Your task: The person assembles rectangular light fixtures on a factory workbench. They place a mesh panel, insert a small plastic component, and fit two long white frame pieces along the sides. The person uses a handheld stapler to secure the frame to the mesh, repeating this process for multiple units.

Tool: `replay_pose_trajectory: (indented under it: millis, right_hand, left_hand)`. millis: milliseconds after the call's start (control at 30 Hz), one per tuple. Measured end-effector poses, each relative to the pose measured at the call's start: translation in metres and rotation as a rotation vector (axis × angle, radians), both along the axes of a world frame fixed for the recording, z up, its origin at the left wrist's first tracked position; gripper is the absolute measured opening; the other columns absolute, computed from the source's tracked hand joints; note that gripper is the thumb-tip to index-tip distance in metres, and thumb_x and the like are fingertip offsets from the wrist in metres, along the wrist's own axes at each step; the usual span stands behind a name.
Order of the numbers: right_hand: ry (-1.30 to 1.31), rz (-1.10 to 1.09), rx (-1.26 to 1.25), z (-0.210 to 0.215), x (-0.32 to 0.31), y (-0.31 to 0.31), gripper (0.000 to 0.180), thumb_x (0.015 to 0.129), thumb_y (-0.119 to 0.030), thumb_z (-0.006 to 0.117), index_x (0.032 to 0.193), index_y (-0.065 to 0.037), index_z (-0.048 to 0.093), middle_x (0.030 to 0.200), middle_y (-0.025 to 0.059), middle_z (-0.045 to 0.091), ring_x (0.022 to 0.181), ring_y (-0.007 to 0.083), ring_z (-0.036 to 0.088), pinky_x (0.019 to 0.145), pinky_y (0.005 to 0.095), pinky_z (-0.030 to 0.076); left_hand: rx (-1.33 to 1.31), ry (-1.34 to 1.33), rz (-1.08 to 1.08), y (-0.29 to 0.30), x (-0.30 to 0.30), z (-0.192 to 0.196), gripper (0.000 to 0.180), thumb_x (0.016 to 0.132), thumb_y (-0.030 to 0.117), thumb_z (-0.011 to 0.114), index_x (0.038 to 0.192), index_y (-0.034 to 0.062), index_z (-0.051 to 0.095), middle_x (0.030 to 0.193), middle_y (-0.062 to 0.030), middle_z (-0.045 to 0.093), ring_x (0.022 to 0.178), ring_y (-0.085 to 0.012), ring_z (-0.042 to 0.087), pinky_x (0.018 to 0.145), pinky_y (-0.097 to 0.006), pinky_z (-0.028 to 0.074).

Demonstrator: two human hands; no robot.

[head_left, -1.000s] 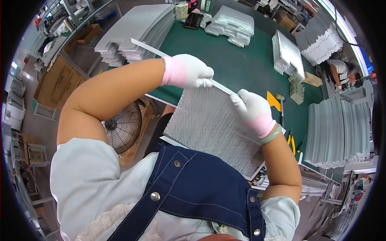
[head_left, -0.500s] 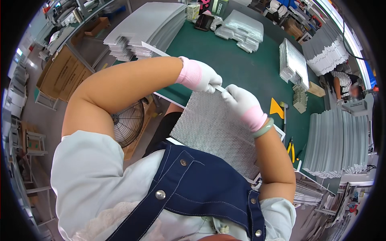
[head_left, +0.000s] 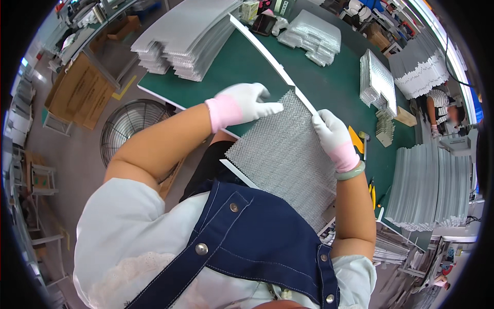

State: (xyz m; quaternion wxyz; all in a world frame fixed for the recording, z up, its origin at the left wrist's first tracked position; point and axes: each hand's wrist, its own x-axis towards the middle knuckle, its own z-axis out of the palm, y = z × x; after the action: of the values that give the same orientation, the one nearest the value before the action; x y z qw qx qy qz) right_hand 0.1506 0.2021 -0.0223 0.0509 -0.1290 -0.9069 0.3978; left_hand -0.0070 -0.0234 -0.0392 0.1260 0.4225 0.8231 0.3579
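Note:
A grey metal mesh panel (head_left: 288,149) with a fine honeycomb texture lies in front of me, its near part hidden by my apron. A thin white frame strip (head_left: 262,47) runs from the far stack down to the panel's upper corner and along its right edge, bending there. My right hand (head_left: 332,134), in a white glove with a pink cuff, pinches this strip by the panel's edge. My left hand (head_left: 244,105), gloved alike, hovers by the panel's upper left edge with thumb and fingers apart, holding nothing. Another white strip (head_left: 239,172) shows at the panel's near left.
Stacked grey sheets (head_left: 190,36) stand far left on the green table (head_left: 319,85). Silvery mesh stacks (head_left: 311,38) lie beyond. At right are a hammer (head_left: 365,139), yellow-handled pliers (head_left: 372,193) and many upright panels (head_left: 427,185). A floor fan (head_left: 131,126) stands left; a co-worker (head_left: 442,108) is far right.
My left hand has let go of the strip and moved left, opening. The strip's long part has swung toward the far side. My right hand has shifted slightly right and nearer, still gripping.

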Motion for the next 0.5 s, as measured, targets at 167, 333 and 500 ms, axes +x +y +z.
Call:
replay_pose_trajectory:
  millis: [167, 333, 500]
  right_hand:
    - [0.135, 0.042, 0.307, 0.003, 0.005, -0.007, 0.027, 0.102, -0.029, 0.051, 0.100, -0.003, 0.059, 0.075, 0.0125, 0.059, 0.069, 0.0269, 0.060, 0.067, 0.0372, 0.048]
    - [0.014, 0.074, 0.088, 0.030, 0.014, -0.015, 0.026, 0.102, -0.028, 0.051, 0.099, -0.003, 0.058, 0.077, 0.0155, 0.060, 0.073, 0.0341, 0.062, 0.068, 0.0405, 0.048]
    - [0.094, -0.104, 0.264, 0.017, 0.028, -0.005, 0.027, 0.103, -0.027, 0.052, 0.093, -0.003, 0.059, 0.069, 0.0025, 0.050, 0.064, 0.0135, 0.049, 0.062, 0.0313, 0.044]
  left_hand:
    - [0.289, -0.337, -0.008, 0.018, 0.029, 0.004, 0.029, 0.102, 0.025, 0.058, 0.095, -0.0022, 0.064, 0.073, -0.0010, 0.058, 0.068, -0.0076, 0.049, 0.065, -0.027, 0.044]
    - [0.238, -0.325, -0.008, 0.020, 0.034, 0.014, 0.029, 0.101, 0.026, 0.059, 0.100, -0.0023, 0.065, 0.077, -0.0020, 0.061, 0.071, -0.0096, 0.053, 0.067, -0.028, 0.046]
    - [0.167, -0.451, -0.060, 0.007, 0.004, 0.010, 0.054, 0.095, 0.035, 0.064, 0.128, -0.0066, 0.056, 0.105, -0.0148, 0.069, 0.095, -0.0183, 0.066, 0.086, -0.031, 0.053]
